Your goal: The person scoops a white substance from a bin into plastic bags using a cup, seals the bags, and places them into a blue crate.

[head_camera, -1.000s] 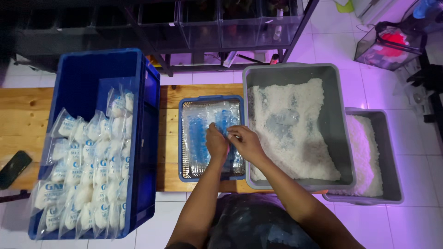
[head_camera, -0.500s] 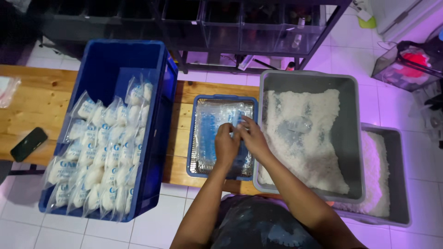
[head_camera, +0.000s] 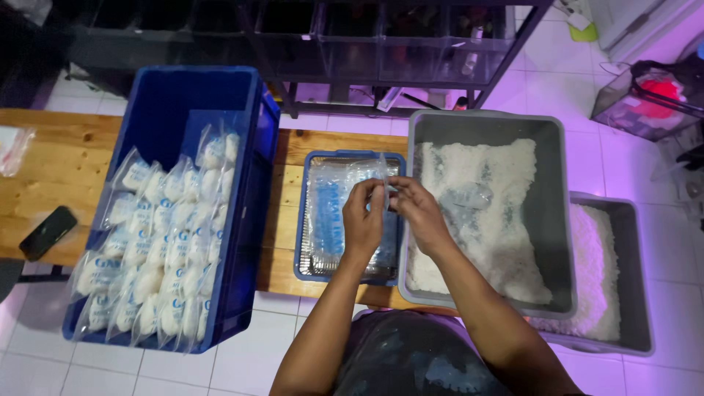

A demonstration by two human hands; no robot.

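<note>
My left hand (head_camera: 363,216) and my right hand (head_camera: 414,209) are together above a small blue tray (head_camera: 302,220), both pinching the top of one clear empty plastic bag (head_camera: 383,176). The tray holds a flat stack of clear printed bags (head_camera: 330,213). Just right of my hands stands a grey tub (head_camera: 484,125) filled with white grains (head_camera: 484,213); a clear scoop-like piece (head_camera: 467,196) lies on the grains.
A large blue crate (head_camera: 183,103) on the left holds several filled white bags (head_camera: 165,242). A wooden bench (head_camera: 51,169) carries a dark phone (head_camera: 48,232). A second grey tub (head_camera: 623,271) of white grains sits lower right. Dark shelving (head_camera: 381,44) runs behind.
My hands have lifted off the bag stack and now hold one bag up between them. The view has shifted slightly, showing more of the bench at left.
</note>
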